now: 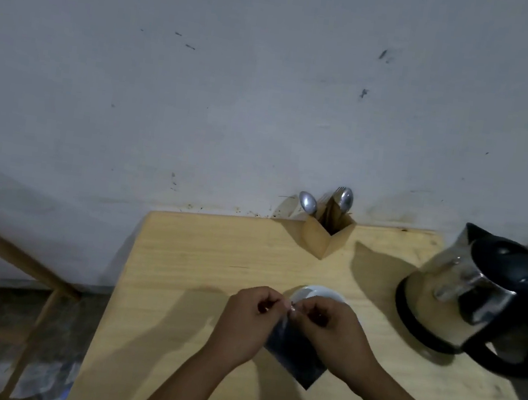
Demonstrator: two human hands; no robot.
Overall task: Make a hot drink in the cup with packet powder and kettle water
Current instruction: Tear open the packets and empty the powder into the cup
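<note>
- the packet [294, 355], dark and flat, is being held in the air just above the desk [188, 257], directly in front of the cup [319, 293].
- its long axis is running from the pinched top edge, nearest the cup, down and back toward the person; the lower corner is pointing at the near edge of the desk.
- the left hand [248, 318] is pinching the top edge from the left, its grip narrow and closed on the packet.
- the right hand [332, 333] is pinching the same edge from the right, its grip likewise closed on the packet; the fingertips of both are nearly meeting.
- judgement: this opposed pinch is suiting a tear across the top, and holding it by the cup is keeping the pour short.
- the cup, white, is standing upright, partly hidden behind the hands; its contents cannot be told.
- the kettle [477, 301] is standing to the right, well apart.
- a wooden holder [327, 235] with spoons [308, 203] is standing at the wall.
</note>
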